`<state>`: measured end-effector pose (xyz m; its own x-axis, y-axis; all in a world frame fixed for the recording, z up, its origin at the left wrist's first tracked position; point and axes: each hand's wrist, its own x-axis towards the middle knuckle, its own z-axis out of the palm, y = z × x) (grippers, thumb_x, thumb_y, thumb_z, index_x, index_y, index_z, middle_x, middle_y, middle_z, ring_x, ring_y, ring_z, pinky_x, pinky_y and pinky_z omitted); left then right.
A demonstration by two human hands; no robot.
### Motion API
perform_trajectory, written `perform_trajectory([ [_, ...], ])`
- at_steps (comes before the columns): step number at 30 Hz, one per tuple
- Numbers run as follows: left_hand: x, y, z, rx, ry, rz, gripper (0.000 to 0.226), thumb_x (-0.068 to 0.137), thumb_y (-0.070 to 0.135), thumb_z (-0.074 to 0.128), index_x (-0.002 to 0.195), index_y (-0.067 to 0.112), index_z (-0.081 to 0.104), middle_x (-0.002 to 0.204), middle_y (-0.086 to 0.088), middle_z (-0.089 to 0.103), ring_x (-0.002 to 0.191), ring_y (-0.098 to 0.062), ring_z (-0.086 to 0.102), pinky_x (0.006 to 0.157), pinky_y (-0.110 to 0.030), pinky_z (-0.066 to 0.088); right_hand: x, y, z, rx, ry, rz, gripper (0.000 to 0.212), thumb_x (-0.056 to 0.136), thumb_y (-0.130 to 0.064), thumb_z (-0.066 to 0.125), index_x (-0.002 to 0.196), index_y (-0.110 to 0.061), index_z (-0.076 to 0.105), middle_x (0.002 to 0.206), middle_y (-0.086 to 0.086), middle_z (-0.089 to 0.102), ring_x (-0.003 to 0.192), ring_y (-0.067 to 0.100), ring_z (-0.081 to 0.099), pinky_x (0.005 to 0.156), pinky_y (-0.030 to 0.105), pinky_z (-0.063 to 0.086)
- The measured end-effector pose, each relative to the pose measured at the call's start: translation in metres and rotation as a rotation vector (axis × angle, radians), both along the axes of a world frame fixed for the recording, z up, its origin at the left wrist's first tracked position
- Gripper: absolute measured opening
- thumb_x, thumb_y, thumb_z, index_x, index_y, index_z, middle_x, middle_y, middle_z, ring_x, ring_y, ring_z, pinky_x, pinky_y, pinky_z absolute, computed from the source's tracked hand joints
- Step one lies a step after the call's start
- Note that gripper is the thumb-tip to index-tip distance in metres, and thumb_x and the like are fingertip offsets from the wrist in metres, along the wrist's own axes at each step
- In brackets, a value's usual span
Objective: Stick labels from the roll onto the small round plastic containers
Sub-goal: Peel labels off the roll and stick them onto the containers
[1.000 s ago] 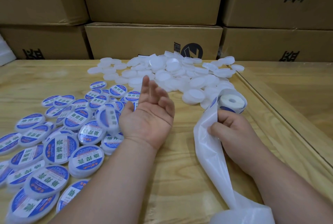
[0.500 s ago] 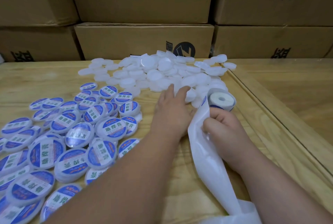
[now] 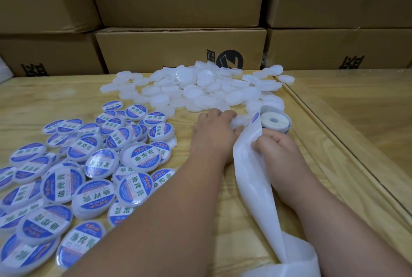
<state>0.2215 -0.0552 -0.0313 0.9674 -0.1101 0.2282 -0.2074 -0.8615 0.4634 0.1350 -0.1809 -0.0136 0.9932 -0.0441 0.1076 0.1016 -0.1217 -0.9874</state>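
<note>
Our left hand (image 3: 214,129) has fingers curled onto a blank container (image 3: 242,120) at the near edge of the unlabelled pile (image 3: 196,91). Our right hand (image 3: 276,149) pinches the backing strip (image 3: 252,178) just below the label roll (image 3: 275,121), which lies flat on the bench (image 3: 234,214). The strip trails toward us. We judge it roughly midway: dozens of labelled containers (image 3: 89,174) lie left, a comparable white heap waits.

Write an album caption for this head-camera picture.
Left hand picks a blank container while right hand grips backing strip beside label roll.
</note>
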Motion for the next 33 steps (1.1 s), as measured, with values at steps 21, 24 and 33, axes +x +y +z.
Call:
perform_trajectory([
  [21,-0.084,0.027,0.006,-0.385,0.031,0.074,0.071,0.084,0.032,0.065,0.148,0.036,0.036,0.142,0.003,0.041,0.132,-0.022,0.044,0.108,-0.035,0.038,-0.032,-0.010,0.026,-0.536,0.203,0.329,0.030,0.062,-0.028,0.050,0.064,-0.002,0.036,0.063,0.007,0.035,0.058,0.021,0.033,0.059,0.038,0.026],
  [24,-0.080,0.025,0.003,-0.312,0.022,0.044,0.070,0.086,0.031,0.063,0.150,0.031,0.037,0.145,0.001,0.041,0.135,-0.024,0.042,0.110,-0.034,0.034,-0.044,-0.013,0.027,-0.571,0.271,0.419,0.045,0.056,-0.038,0.052,0.071,0.004,0.045,0.065,0.010,0.044,0.061,0.021,0.040,0.061,0.039,0.031],
  [33,-0.089,0.024,0.006,-0.431,-0.102,0.042,0.058,0.086,0.039,0.064,0.141,0.036,0.046,0.145,0.008,0.041,0.141,-0.019,0.032,0.118,-0.038,0.028,-0.047,-0.007,0.025,-0.550,0.296,0.469,0.025,0.073,-0.026,0.054,0.075,-0.001,0.054,0.063,0.003,0.049,0.055,0.014,0.042,0.053,0.030,0.033],
])
